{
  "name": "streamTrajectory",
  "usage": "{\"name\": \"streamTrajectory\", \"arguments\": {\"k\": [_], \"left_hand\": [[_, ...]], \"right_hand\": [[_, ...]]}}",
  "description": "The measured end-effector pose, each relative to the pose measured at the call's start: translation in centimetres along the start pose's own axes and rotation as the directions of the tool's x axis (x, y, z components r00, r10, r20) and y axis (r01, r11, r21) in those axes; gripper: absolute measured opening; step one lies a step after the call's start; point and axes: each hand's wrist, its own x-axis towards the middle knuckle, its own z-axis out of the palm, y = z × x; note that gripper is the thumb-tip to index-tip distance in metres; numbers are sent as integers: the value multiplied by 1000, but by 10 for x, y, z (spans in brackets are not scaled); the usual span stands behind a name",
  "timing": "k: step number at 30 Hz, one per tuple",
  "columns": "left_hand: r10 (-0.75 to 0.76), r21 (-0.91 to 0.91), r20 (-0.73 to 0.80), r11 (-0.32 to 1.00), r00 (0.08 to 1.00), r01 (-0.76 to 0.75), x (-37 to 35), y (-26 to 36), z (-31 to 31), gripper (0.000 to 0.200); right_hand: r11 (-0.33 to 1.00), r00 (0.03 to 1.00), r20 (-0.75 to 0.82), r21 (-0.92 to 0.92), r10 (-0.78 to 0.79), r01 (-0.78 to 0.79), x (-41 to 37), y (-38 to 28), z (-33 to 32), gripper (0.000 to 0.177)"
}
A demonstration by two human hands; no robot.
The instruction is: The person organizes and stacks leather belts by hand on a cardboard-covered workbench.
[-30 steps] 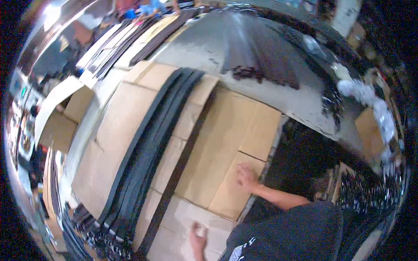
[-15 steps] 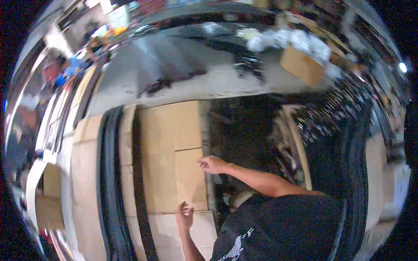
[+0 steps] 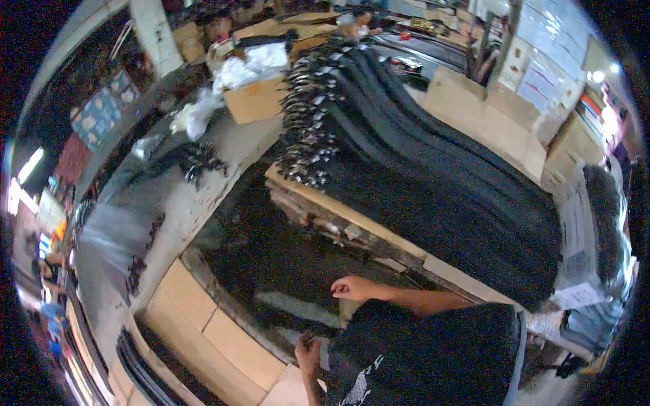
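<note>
My right hand (image 3: 355,289) is in front of my body over the dark gap between two work surfaces. Its fingers are curled in, and nothing shows in them. Lower down, near the cardboard-covered table, my left hand (image 3: 308,352) is raised; its fingers are dark and smeared, so I cannot make out whether they hold anything. Neither hand visibly touches the long black strips (image 3: 433,183), which look like belts, heaped on the right-hand table. Their shiny metal ends (image 3: 308,128) are gathered along the far left side of the heap.
A cardboard sheet (image 3: 244,348) covers the table at lower left, with more black strips (image 3: 145,369) beside it. Farther off stand an open carton (image 3: 254,100) and white plastic bags (image 3: 254,64). A person (image 3: 359,26) is at the back. A wooden edge (image 3: 352,216) borders the heap.
My view has swung right, from the cardboard-covered table toward the heap of black strips. Both hands have come away from above the cardboard and are over or beside the gap.
</note>
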Motion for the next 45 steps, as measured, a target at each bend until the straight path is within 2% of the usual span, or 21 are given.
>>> {"name": "streamTrajectory", "arguments": {"k": [2, 3, 5, 7, 8, 9, 10, 12, 14, 15, 18, 19, 23, 26, 29, 32, 33, 36, 38, 41, 45], "left_hand": [[11, 179, 76, 984, 997, -24, 30, 24, 14, 35], [91, 51, 126, 994, 988, -98, 52, 16, 19, 35], [169, 149, 235, 967, 957, -207, 92, 85, 29, 33], [307, 85, 279, 936, 910, -342, 145, 128, 42, 33], [217, 116, 271, 960, 938, -256, 156, 191, 58, 33], [184, -71, 211, 982, 960, -173, 171, 228, 72, 33], [339, -113, 251, 941, 907, -320, 197, 246, 79, 34], [459, -24, 251, 883, 852, -469, 228, 312, 105, 35], [463, -94, 293, 885, 836, -456, 255, 359, 131, 41], [414, -132, 317, 910, 853, -393, 260, 388, 146, 43], [431, -322, 311, 886, 847, -332, 283, 434, 187, 46], [424, -366, 283, 877, 860, -312, 289, 446, 202, 44], [333, -401, 270, 892, 904, -209, 332, 478, 247, 41], [169, -335, 150, 936, 974, -111, 357, 497, 270, 52], [133, -390, 62, 915, 989, -99, 354, 516, 287, 43], [25, -336, -119, 940, 993, -64, 357, 520, 300, 35], [43, -400, -129, 912, 991, -92, 355, 519, 304, 33], [58, -435, -92, 896, 994, -92, 374, 517, 306, 56], [70, -375, -87, 922, 994, -97, 374, 522, 308, 56], [28, -396, -113, 915, 993, -71, 437, 511, 313, 60], [-81, -343, -209, 939, 975, 5, 449, 516, 321, 69]], "right_hand": [[999, 995, -90, 19, 30, -29, -11, -8, -23, 34], [999, 990, -139, 38, 21, -16, -13, -8, -32, 34], [998, 959, -275, -9, -67, 67, -13, 7, -45, 32], [991, 959, -282, 117, -30, 66, -10, 20, -63, 32], [982, 960, -280, 179, -8, 61, -11, 26, -71, 31], [973, 953, -302, 219, 1, 69, -14, 23, -83, 31], [963, 946, -325, 256, 6, 82, -18, 17, -97, 30], [939, 925, -378, 326, 21, 112, -18, 24, -121, 30], [906, 903, -428, 397, 40, 148, -13, 40, -138, 29], [978, 913, -400, 210, 85, 1, -26, 9, -168, 28], [792, 893, -444, 568, 67, 223, -34, 24, -195, 33], [792, 880, -461, 577, 114, 200, -38, 21, -205, 33], [763, 868, -465, 620, 172, 182, -48, 11, -238, 27], [728, 861, -493, 635, 124, 259, -36, 26, -243, 25], [659, 855, -500, 690, 136, 299, -28, 23, -242, 24], [694, 861, -496, 659, 114, 288, -21, 12, -240, 28], [668, 865, -494, 674, 89, 316, -19, 10, -240, 28], [622, 874, -484, 697, 43, 356, -15, 3, -233, 28], [662, 881, -472, 672, 36, 333, -18, -4, -236, 28], [583, 905, -424, 742, 26, 331, -26, -16, -242, 25], [611, 888, -456, 721, 65, 326, -31, -13, -244, 24]]}}
